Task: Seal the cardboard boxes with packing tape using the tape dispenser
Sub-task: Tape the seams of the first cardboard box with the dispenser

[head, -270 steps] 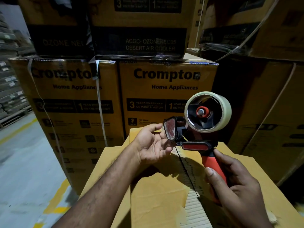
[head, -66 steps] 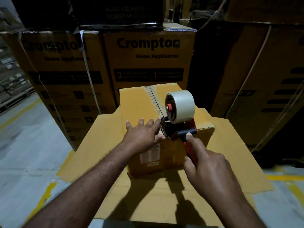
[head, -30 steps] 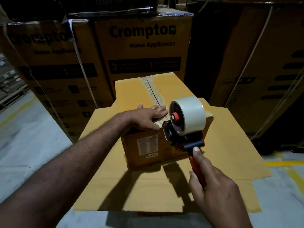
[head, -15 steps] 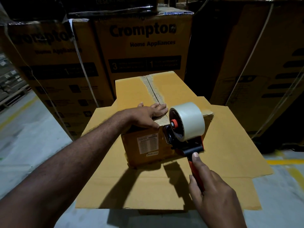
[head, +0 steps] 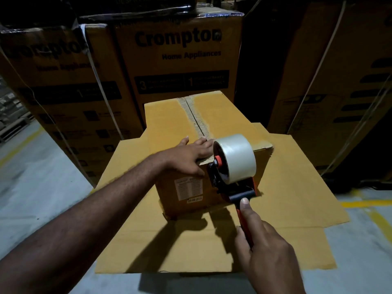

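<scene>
Cardboard box point(head: 222, 115): left hand point(head: 188, 155) flat on near edge, right hand point(head: 269, 251) grips tape dispenser point(head: 233, 162).

- left hand point(head: 188, 157) flat on near top edge of small cardboard box point(head: 169, 122), fingers straight, beside centre seam
- right hand point(head: 269, 255) grips red handle of tape dispenser point(head: 233, 187), thumb along top
- dispenser head against box front upper edge, tape roll point(head: 235, 158) above
- white label point(head: 188, 188) on box front
- box sits on flat cardboard sheet point(head: 297, 187) on grey floor point(head: 31, 187)
- big Crompton cartons point(head: 180, 60) stacked behind
</scene>
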